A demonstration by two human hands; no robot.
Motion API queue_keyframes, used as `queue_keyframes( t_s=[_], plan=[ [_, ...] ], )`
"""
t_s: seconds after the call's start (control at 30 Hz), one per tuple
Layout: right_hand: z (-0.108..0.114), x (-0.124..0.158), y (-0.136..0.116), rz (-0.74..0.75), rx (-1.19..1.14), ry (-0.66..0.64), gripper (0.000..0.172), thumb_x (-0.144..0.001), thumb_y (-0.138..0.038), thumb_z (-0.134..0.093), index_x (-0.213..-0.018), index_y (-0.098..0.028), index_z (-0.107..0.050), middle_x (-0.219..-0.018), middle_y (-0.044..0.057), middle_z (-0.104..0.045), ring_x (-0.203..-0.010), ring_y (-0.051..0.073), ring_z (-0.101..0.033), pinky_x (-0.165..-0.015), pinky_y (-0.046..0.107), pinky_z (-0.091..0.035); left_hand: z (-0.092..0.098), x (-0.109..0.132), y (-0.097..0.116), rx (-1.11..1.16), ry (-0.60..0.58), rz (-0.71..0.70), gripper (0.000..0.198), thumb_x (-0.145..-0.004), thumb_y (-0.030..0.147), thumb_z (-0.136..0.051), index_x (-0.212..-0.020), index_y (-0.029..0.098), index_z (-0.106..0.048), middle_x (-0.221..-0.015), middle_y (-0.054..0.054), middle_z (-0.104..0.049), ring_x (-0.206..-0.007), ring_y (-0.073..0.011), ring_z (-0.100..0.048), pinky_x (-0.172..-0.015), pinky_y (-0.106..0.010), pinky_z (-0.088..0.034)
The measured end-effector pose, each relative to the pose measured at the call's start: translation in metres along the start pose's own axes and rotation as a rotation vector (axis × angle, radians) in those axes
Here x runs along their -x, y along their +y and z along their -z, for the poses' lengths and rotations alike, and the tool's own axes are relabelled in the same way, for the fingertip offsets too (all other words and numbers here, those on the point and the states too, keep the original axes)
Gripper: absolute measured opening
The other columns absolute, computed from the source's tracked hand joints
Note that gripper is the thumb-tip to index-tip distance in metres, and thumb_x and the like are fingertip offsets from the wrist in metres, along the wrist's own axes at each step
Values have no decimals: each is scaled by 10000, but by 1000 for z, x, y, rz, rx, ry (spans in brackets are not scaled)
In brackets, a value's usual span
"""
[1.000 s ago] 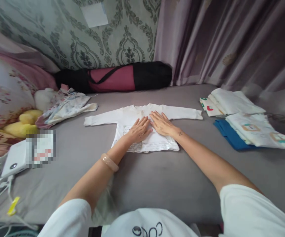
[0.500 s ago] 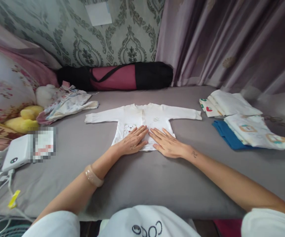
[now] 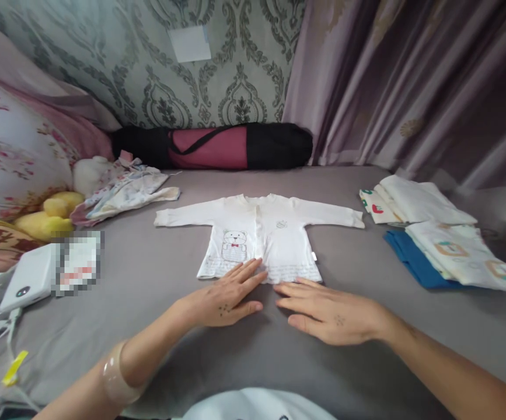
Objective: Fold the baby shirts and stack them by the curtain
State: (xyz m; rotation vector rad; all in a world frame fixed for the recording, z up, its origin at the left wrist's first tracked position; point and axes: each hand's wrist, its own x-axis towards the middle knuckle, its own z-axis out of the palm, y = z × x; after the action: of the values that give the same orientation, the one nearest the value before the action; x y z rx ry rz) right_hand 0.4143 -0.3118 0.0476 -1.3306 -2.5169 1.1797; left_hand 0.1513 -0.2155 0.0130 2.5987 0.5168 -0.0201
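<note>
- Two open hands, gripping nothing: my left hand beside my right hand.
- Frame centre: baby shirt spread flat; left fingertips touch its hem.
- Judged step: smoothing; folding needs a sleeve pinched.

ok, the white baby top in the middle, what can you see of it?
The baby top is white, soft-looking, long-sleeved, lying flat and front up on the grey sheet, sleeves spread sideways. Opening down the middle; a bear with a red bow printed on one panel, fine lines along the hem. The left hand touches the hem with its fingertips; the right hand lies flat just below it.
</note>
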Motion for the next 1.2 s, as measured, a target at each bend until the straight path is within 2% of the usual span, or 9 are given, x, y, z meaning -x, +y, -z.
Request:
queue_keyframes(
  t_s=[0.07, 0.13, 0.2, 0.27, 0.4, 0.63, 0.77, 1.07, 1.2],
  plan=[
    [18, -12, 7, 31, -103, 25, 433, -983, -427, -376, -1321, -258, -587, -1352, 32, -590, -1248, 207, -535, -1083, 343, -381, 10, -7, -13, 13, 48, 23, 586, -986, 510, -294, -1512, 255, -252, -1597, -71, -195, -1459, -218, -209, -1165, -375, -273],
    [34, -36, 22, 16, -139, 165, 417, -980, -401, -371, -1290, -253, -609, -1284, 26, -639, -1175, 196, -590, -1031, 322, -430, 19, -25, -36, -33, 152, 123, 554, -999, 475, -256, -1484, 214, -318, -1565, -92, -291, -1440, -213, -268, -1156, -374, -288],
    [45, -68, 44, -60, -15, 413, 438, -979, -361, -335, -1304, -216, -591, -1344, 59, -593, -1258, 212, -524, -1093, 364, -365, 25, -49, -64, -150, 266, 261, 532, -1001, 427, -261, -1429, 140, -394, -1525, -146, -356, -1430, -237, -290, -1162, -411, -263],
    [54, -102, 68, -192, 201, 531, 476, -972, -297, -291, -1369, -169, -520, -1420, 105, -515, -1355, 228, -414, -1148, 424, -271, 27, -73, -90, -271, 309, 381, 485, -996, 339, -292, -1393, 91, -419, -1514, -185, -360, -1430, -257, -287, -1170, -449, -224],
    [64, -152, 104, -383, 418, 488, 567, -974, -320, -257, -1446, -28, -370, -1547, 183, -290, -1449, 261, -216, -1179, 453, -159, 26, -105, -121, -368, 335, 476, 486, -982, 355, -347, -1371, 75, -427, -1502, -199, -374, -1419, -270, -307, -1160, -447, -243],
    [74, -169, 121, -595, 448, 568, 673, -982, -425, -224, -1485, 19, -265, -1573, 193, -204, -1460, 283, -162, -1183, 433, -107, 30, -117, -128, -425, 438, 516, 479, -985, 408, -321, -1334, 121, -478, -1429, -175, -477, -1344, -253, -425, -1101, -406, -345],
    [73, -177, 115, -515, 464, 625, 668, -986, -441, -178, -1501, -23, -254, -1591, 149, -163, -1472, 256, -108, -1185, 451, -48, 33, -129, -131, -455, 514, 545, 543, -999, 405, -236, -1407, 96, -418, -1479, -158, -428, -1404, -251, -336, -1160, -412, -247],
    [71, -188, 118, -519, 385, 550, 668, -982, -441, -163, -1511, -39, -226, -1595, 145, -143, -1475, 246, -98, -1180, 468, -80, 26, -141, -136, -379, 339, 593, 651, -987, 473, -223, -1467, 43, -315, -1542, -189, -300, -1442, -296, -243, -1165, -457, -210],
    [61, -176, 103, -349, 394, 534, 660, -983, -447, -137, -1523, -75, -213, -1602, 118, -122, -1479, 226, -77, -1187, 461, -62, 27, -129, -118, -393, 320, 511, 624, -991, 436, -211, -1478, 54, -291, -1557, -178, -264, -1459, -274, -194, -1178, -468, -173]
  ],
)
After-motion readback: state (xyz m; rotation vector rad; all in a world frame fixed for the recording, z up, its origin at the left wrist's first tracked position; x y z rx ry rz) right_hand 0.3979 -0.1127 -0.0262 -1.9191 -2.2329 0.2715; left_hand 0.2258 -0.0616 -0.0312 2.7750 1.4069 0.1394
